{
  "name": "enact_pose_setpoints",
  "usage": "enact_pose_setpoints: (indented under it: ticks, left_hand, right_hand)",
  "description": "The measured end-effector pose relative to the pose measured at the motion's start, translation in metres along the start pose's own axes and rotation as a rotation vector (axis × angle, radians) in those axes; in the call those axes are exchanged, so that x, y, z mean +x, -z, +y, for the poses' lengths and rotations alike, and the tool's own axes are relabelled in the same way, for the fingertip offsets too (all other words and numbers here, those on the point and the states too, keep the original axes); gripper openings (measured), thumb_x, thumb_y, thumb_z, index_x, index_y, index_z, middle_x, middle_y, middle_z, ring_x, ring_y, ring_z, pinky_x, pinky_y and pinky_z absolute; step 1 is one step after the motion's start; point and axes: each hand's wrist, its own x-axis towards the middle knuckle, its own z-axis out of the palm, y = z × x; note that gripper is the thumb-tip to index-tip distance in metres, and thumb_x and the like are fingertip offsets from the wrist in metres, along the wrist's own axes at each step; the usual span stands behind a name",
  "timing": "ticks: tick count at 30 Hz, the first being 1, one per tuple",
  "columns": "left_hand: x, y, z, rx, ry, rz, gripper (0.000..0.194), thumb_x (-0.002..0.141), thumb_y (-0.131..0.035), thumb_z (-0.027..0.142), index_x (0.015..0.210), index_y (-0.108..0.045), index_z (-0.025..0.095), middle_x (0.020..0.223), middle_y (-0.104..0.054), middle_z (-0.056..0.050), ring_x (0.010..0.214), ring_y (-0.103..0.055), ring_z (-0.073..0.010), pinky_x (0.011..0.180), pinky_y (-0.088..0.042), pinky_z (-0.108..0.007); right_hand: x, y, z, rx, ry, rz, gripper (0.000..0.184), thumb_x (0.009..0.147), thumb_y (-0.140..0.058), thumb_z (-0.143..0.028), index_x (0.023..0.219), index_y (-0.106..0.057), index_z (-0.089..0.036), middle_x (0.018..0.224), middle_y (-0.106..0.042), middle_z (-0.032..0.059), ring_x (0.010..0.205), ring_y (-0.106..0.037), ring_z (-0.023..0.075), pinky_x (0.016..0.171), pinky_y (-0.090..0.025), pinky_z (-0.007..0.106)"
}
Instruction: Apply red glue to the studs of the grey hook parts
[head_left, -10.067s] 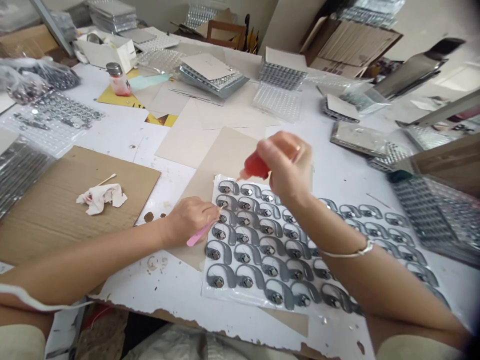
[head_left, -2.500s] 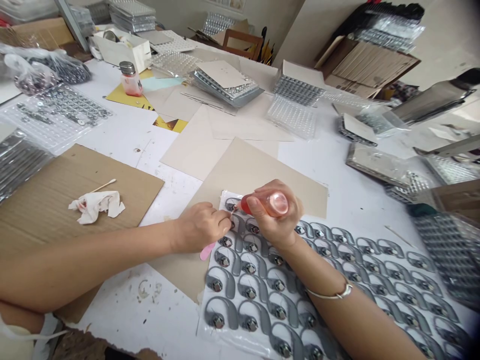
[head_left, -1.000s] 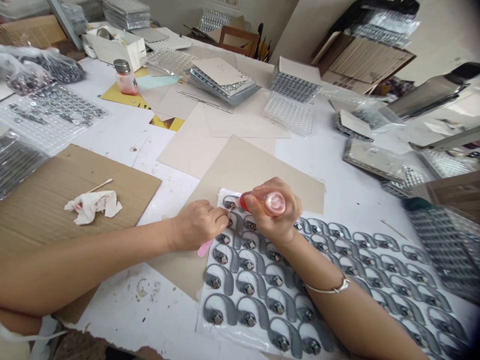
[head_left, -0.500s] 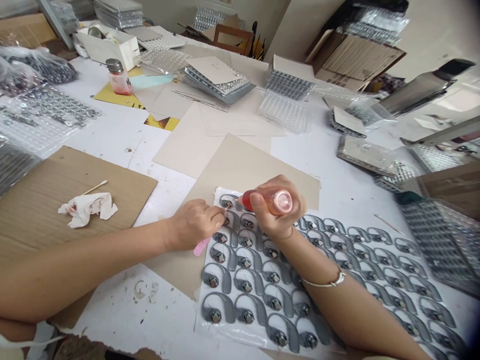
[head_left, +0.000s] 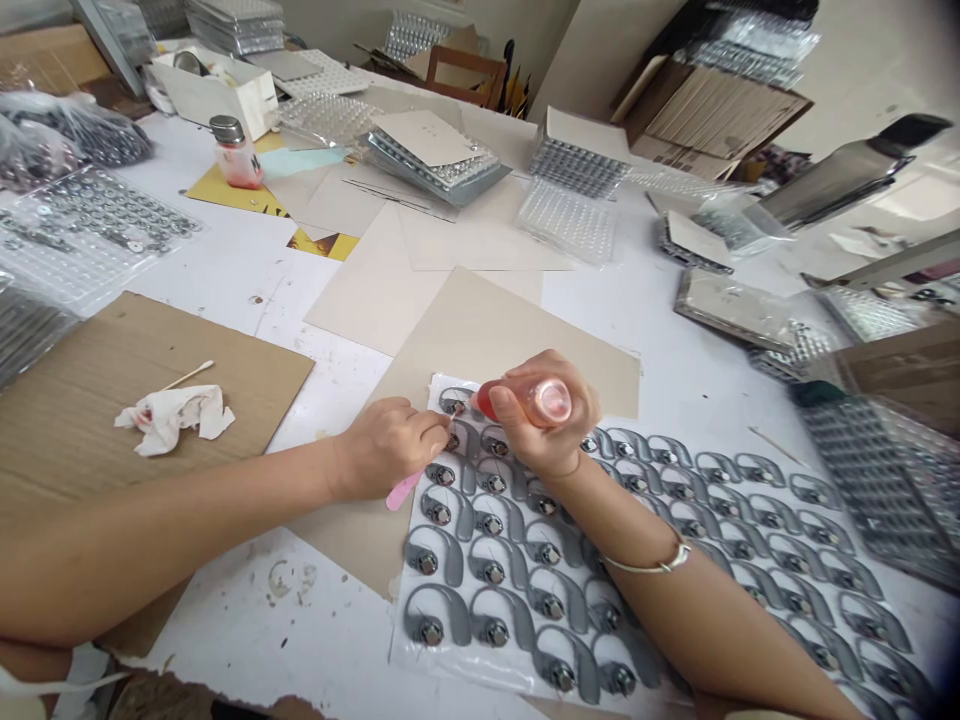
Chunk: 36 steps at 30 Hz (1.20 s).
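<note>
My right hand [head_left: 551,415] is wrapped round a small squeeze bottle [head_left: 553,401] of red liquid. The bottle lies tilted, base toward me, its red nozzle [head_left: 487,400] pointing left at the top-left grey hook-shaped piece [head_left: 453,402]. My left hand [head_left: 394,448] is closed in a pinch on a slim pink-handled tool [head_left: 403,491]; its thin tip reaches that same piece, and most of it is hidden by my fingers. Rows of these grey ear-hook-like pieces with shiny round parts lie on a white sheet [head_left: 480,683] under and beside my right forearm.
On the left, cardboard [head_left: 247,400] bears a stained crumpled tissue [head_left: 176,418] and a cotton swab [head_left: 187,375]. A metal-capped jar [head_left: 238,160] stands farther back. Stacked clear trays [head_left: 577,150] and a steel bottle [head_left: 840,180] lie beyond. Another thin stick [head_left: 778,446] is at right.
Ten seconds ago the red bottle was raised above the sheet; now its nozzle is down at the top-left piece. Over the last second both hands have barely moved; the view shifted slightly.
</note>
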Motion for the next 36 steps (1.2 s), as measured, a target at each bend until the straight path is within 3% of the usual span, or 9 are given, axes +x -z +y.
enact_pose_setpoints:
  ticks: [10,36]
  left_hand:
    - [0.0018,0.0025,0.0007,-0.015,0.018,-0.008,0.016,0.083,-0.048,0.006,0.072,-0.056,0.012,0.081,-0.071,-0.007,0.058,-0.062,-0.0124,0.046,-0.043,-0.024]
    - [0.0002,0.0012,-0.0013,-0.004,0.008,0.001,0.012,0.083,-0.052,0.007,0.072,-0.055,0.013,0.081,-0.070,-0.006,0.060,-0.063,-0.0124,0.049,-0.045,-0.025]
  right_hand:
    - [0.0002,0.0000,-0.0005,-0.014,0.064,-0.019,0.012,0.078,-0.067,-0.023,0.078,-0.056,-0.021,0.065,-0.059,-0.0010,0.054,-0.053,0.0133,0.048,-0.044,0.028]
    - [-0.0002,0.0019,-0.0021,-0.012,0.066,-0.044,0.013,0.079,-0.066,-0.023,0.077,-0.053,-0.021,0.062,-0.060,-0.0013,0.052,-0.053,0.0127,0.048,-0.043,0.028]
